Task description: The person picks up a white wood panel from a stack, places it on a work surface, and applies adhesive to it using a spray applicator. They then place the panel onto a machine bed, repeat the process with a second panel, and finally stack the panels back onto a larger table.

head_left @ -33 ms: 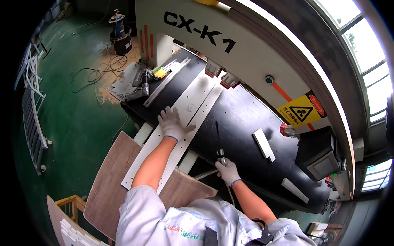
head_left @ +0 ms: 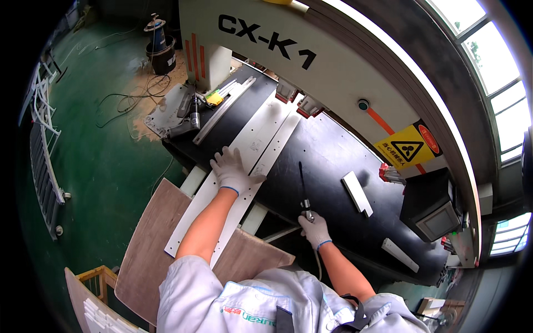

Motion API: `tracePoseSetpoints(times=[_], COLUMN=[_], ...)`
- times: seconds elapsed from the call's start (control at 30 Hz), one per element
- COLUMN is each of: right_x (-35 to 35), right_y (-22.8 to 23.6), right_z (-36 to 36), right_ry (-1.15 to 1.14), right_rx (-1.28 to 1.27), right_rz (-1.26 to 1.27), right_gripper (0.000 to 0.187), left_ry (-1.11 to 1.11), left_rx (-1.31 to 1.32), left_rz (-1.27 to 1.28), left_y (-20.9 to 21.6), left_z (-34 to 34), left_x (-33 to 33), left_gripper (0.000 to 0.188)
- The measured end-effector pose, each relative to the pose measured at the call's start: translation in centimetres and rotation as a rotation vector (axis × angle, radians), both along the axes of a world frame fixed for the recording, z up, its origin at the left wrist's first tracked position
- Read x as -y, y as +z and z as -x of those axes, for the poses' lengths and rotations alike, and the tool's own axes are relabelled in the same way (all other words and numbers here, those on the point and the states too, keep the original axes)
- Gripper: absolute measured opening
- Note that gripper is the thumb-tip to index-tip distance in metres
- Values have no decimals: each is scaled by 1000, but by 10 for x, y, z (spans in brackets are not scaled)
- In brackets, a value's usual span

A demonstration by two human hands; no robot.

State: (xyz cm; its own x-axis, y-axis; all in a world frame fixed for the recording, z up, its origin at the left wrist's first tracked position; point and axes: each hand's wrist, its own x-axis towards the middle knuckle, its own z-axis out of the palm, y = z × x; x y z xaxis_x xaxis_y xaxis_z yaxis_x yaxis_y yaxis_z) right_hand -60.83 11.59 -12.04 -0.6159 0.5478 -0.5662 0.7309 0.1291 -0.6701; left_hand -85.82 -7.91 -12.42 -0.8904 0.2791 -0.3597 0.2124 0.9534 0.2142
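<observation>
My left hand (head_left: 232,171), in a pale knit glove, lies with fingers spread on a long white panel (head_left: 252,139) that has small drilled holes. A narrower white strip (head_left: 272,150) runs close alongside that panel. My right hand (head_left: 315,228), gloved too, is wrapped round an air blow gun (head_left: 306,205) with a metal body and a long, thin dark nozzle. A hose trails from the gun toward my body. The nozzle points away from me over the black machine table (head_left: 327,166), to the right of the white boards and apart from them.
A machine gantry (head_left: 333,83) spans the table, with clamps (head_left: 297,100) above the boards' far ends. White offcuts (head_left: 357,194) lie on the right; a power drill (head_left: 195,114) and metal bars (head_left: 225,111) are at left. Brown boards (head_left: 152,238) stand nearest me, and a monitor (head_left: 438,222) at right.
My right hand has shifted slightly to the right with the air blow gun, whose nozzle now sits further right. My left hand remains on the white boards.
</observation>
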Motion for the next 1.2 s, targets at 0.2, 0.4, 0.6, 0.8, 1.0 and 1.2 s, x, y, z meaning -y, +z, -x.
tracePoseSetpoints(times=[0.2, 0.4, 0.6, 0.8, 1.0, 1.2], right_x=[-143, -220, -253, -283, -289, -234], right_y=[-23, -19, -33, -50, -30, -35], right_z=[-48, -62, -58, -47, -18, 70], right_ry=[169, 197, 299, 247, 352, 474], right_rx=[114, 215, 152, 153, 306, -20], right_rz=[-670, -774, -809, -780, -669, -723], right_gripper=[30, 48, 84, 80, 71, 57], left_ry=[-100, -99, -130, -133, -212, -194], left_rx=[111, -27, -65, -107, -231, -235], left_rz=[226, 310, 375, 357, 319, 279], left_y=[12, -4, -18, -41, -51, -54], left_z=[-24, -27, -25, -24, -33, -29], left_x=[-1, -17, -33, -33, -32, -35], left_gripper=[140, 133, 136, 132, 132, 133])
